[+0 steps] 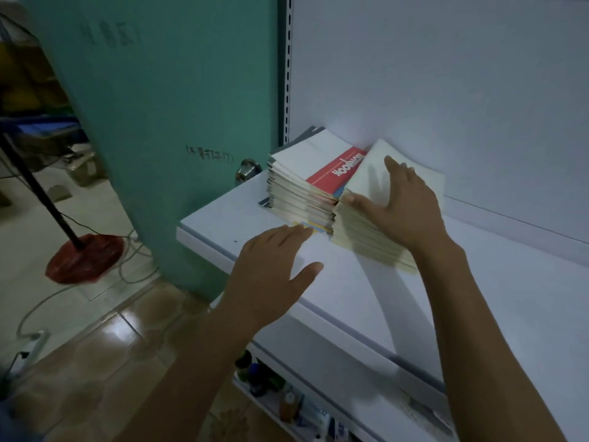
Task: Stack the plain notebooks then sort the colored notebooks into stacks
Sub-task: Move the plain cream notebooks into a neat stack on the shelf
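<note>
White shelf [478, 282] — two stacks, side by side. Plain notebook stack [366, 237]: right hand [404, 202] flat on top, fingers spread. Colored notebook stack [299, 193]: left hand [271, 269] open — fingertips at its base.

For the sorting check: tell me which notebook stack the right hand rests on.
The plain cream-covered stack, farther from the door; the right hand rests on its top. The other stack shows a red NOTEBOOK cover.
</note>
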Motion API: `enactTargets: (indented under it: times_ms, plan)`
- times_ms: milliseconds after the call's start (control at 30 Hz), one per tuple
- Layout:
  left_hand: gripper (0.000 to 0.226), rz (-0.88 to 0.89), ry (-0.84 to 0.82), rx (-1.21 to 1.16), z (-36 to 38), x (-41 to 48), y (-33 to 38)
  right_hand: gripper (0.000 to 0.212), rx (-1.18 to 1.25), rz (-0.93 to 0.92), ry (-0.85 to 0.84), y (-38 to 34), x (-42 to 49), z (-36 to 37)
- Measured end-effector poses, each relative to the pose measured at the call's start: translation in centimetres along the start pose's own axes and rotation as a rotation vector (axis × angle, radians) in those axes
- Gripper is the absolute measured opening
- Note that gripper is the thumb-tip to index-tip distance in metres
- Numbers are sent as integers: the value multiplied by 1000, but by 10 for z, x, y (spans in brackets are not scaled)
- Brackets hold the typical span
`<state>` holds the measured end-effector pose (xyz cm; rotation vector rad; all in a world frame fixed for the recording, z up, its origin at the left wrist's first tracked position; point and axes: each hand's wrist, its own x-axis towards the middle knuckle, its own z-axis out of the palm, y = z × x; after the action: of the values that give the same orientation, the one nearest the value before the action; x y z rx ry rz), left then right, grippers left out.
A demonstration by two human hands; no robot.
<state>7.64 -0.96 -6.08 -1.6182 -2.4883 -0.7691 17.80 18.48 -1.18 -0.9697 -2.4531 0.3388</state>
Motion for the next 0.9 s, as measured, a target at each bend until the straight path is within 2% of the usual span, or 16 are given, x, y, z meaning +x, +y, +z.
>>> enactTargets:
  times_ms: [100, 133, 200, 267, 333, 400, 467, 500, 567, 633, 733, 833, 900]
  plan:
    - [52, -52, -52, -214, 6, 21, 3, 134, -155, 69, -206, 5, 8, 1]
    - [48, -88, -89, -298, 8, 28, 3, 134, -220, 77, -252, 8, 5, 5]
    - [44, -162, -141, -537, 10, 42, 2, 110, -330, 79, -241, 8, -9, 14]
    - [58, -231, -210, -870, 11, 55, 2, 83, -393, 48, -132, 3, -27, 23]
    - [69, -293, -346, -1097, 13, 66, 0, 68, -389, 67, 48, -7, -46, 37]
    - [61, -319, -472, -1261, 15, 73, -5, 59, -395, 77, 272, -19, -62, 58]
    - [49, -320, -579, -1391, 16, 77, -11, 52, -418, 43, 344, -34, -75, 78]
    - [39, -287, -612, -1381, 15, 78, -14, 53, -419, 23, 326, -41, -81, 87]
    - [23, -163, -587, -1209, 11, 79, -24, 66, -396, -1, 250, -49, -87, 97]
    - [23, -70, -467, -1109, 9, 80, -39, 76, -389, -73, 151, -53, -85, 91]
    - [18, -109, -260, -1132, 3, 86, -76, 85, -315, -157, 80, -59, -69, 68]
    - [20, -170, -187, -1192, 1, 93, -114, 90, -142, 66, 272, -52, -42, 46]
    - [22, -183, -204, -1213, 2, 97, -131, 93, -85, 281, 222, -39, -25, 36]
